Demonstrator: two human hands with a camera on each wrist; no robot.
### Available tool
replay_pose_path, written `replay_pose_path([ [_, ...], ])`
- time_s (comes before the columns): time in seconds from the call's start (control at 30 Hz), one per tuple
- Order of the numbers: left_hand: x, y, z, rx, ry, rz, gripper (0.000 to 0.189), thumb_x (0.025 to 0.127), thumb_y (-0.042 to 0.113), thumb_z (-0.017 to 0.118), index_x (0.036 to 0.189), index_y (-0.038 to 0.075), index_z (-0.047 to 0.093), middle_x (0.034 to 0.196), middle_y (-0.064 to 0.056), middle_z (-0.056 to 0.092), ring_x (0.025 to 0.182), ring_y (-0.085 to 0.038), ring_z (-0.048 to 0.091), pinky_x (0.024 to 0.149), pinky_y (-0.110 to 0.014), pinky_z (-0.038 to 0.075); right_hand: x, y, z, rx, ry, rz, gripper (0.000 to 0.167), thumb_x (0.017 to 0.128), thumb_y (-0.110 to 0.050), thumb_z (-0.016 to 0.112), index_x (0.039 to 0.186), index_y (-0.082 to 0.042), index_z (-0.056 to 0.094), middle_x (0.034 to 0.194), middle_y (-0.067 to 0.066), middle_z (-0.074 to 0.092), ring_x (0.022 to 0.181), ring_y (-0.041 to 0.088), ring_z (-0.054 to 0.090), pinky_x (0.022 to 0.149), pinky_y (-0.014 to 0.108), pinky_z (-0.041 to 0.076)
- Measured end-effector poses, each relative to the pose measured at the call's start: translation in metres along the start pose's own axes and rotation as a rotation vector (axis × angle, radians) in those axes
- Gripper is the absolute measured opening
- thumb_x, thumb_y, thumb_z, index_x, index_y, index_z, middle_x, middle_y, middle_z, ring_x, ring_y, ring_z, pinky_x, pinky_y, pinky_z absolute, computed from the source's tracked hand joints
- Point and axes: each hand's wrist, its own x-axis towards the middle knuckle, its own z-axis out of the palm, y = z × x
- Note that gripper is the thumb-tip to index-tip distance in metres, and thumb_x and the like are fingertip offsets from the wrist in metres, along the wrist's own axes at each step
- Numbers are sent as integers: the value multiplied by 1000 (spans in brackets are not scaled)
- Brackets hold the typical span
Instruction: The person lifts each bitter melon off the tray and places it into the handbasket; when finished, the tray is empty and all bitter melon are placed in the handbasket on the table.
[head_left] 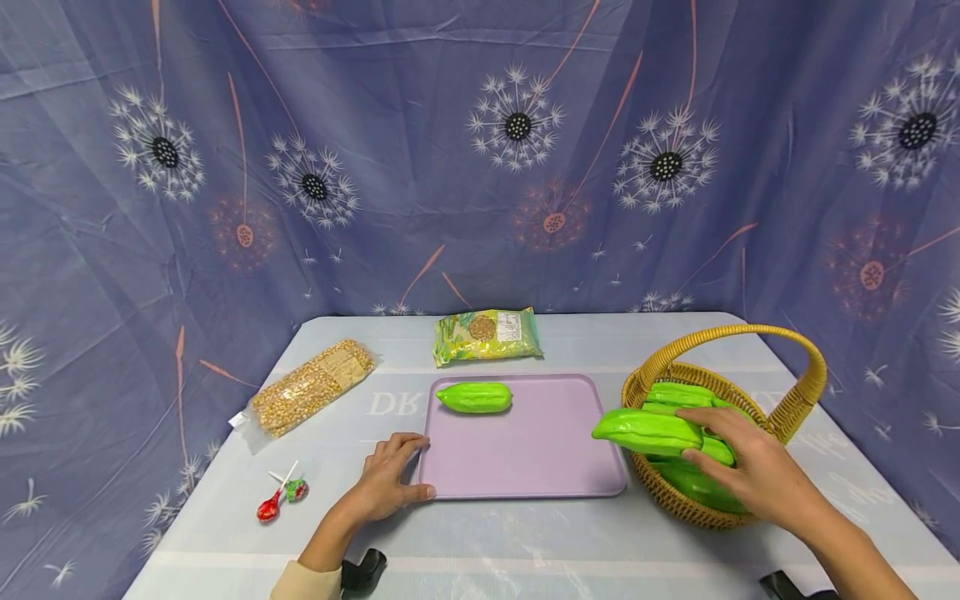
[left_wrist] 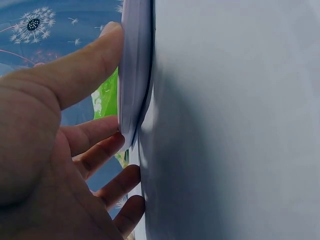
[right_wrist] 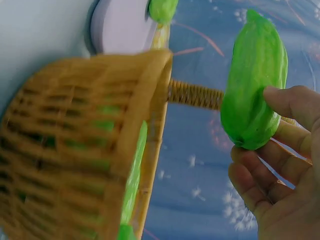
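Note:
My right hand (head_left: 731, 454) pinches a bright green, ridged gourd (head_left: 648, 430) between thumb and fingers, above the left rim of a wicker basket (head_left: 705, 518). In the right wrist view the held gourd (right_wrist: 255, 80) appears clear of the basket's rim. More green gourds (head_left: 678, 393) lie inside the basket, partly hidden by the hand. A lilac tray (head_left: 517, 458) lies flat left of the basket, with one gourd (head_left: 476, 397) near its back left corner. My left hand (head_left: 386, 479) rests at the tray's left edge, thumb and fingers touching its side, as the left wrist view shows.
A green and yellow packet (head_left: 487, 336) lies behind the tray. To the left is a clear bag of yellow kernels (head_left: 307, 387), with a red lollipop (head_left: 268, 508) and a green one (head_left: 297, 490) nearer me. The basket's tall handle (head_left: 806, 375) arches up at right.

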Motion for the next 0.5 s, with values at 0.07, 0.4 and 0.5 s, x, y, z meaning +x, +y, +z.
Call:
replay_pose_path([
  [0.07, 0, 0, 0, 0, -1, 1, 70, 70, 31, 81, 129, 6, 53, 133, -8, 47, 119, -31, 39, 96, -52, 25, -3, 6, -2, 4, -3, 14, 57, 69, -13, 82, 122, -21, 61, 115, 1, 64, 115, -13, 39, 90, 2, 25],
  [0.4, 0, 0, 0, 1, -1, -4, 70, 71, 31, 81, 130, 7, 53, 133, -8, 47, 120, -31, 39, 97, -52, 25, -10, 34, -11, 0, -61, 105, 50, 78, -17, 76, 125, -18, 59, 116, 7, 63, 112, -14, 39, 89, 44, 42],
  [0.5, 0, 0, 0, 5, 0, -4, 70, 71, 31, 81, 130, 7, 53, 133, -8, 47, 119, -30, 39, 97, -51, 25, -10, 42, -13, -19, -79, 116, 49, 78, -18, 76, 123, -16, 60, 115, 7, 64, 103, -16, 41, 80, 43, 47],
])
